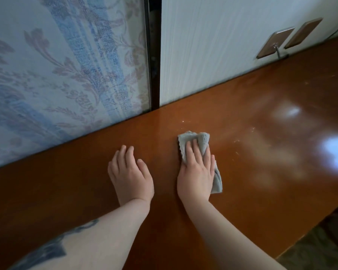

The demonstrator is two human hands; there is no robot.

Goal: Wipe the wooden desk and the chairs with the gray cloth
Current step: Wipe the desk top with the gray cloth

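Head view: glossy reddish-brown wooden desk (pixel 242 106), its varnish mirroring pale light patches and flecked with crumbs. Folded gray cloth (pixel 200 142), plush with a scalloped edge, lies flat on the desk beneath the right hand (pixel 196 173), whose straight fingers press it. Left hand (pixel 130 172) rests open, palm down, beside it. Behind stands a floral woven mattress (pixel 62 71).

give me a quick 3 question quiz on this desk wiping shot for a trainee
1. True or false: the left hand holds the gray cloth.
2. Which hand presses the cloth on the wooden desk? A) left B) right C) both
3. Fill in: pale specks lie on the desk to the ___ of the cloth.

Key: 1 false, it lies flat on bare wood; 2 B, the right hand; 3 right.
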